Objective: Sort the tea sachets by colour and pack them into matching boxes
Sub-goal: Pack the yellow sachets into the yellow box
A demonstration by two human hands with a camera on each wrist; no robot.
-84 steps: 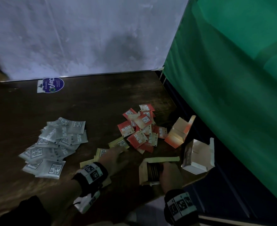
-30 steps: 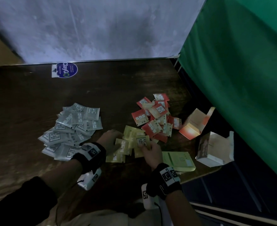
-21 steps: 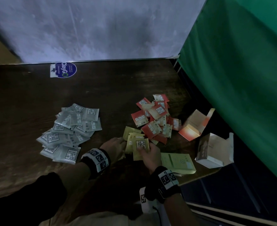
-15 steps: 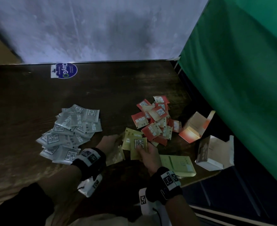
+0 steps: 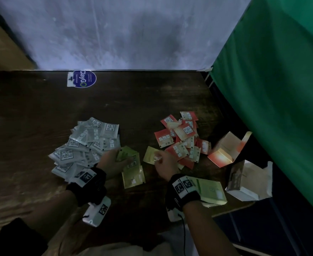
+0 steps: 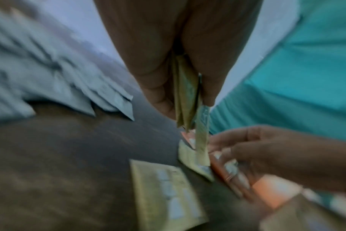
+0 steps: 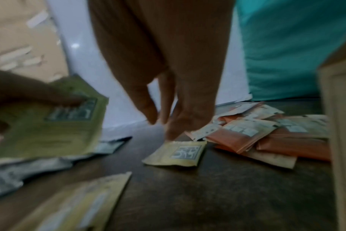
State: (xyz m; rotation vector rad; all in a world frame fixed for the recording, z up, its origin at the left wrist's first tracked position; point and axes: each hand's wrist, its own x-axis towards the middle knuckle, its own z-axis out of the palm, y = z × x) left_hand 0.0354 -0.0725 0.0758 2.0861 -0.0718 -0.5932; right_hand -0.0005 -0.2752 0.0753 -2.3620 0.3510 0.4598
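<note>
My left hand [image 5: 118, 157] pinches a small stack of yellow sachets [image 6: 187, 93] between thumb and fingers, held just above the table. My right hand [image 7: 162, 125] reaches down with straight fingers, and a fingertip touches a single yellow sachet [image 7: 178, 153] lying beside the red sachet pile [image 5: 181, 141]. Another yellow sachet [image 5: 133, 176] lies flat between my wrists. The yellow box [image 5: 209, 191] lies by my right wrist. A silver sachet pile [image 5: 85, 145] sits to the left.
An open orange box [image 5: 227, 150] and an open white box [image 5: 248, 180] stand near the table's right edge. A green curtain [image 5: 272, 89] hangs on the right and a white wall runs along the back. A round blue sticker [image 5: 82, 79] is at the far edge.
My left hand has gathered the yellow sachets into a stack and lifted them. My right hand has left that stack and moved right onto a lone yellow sachet by the red pile.
</note>
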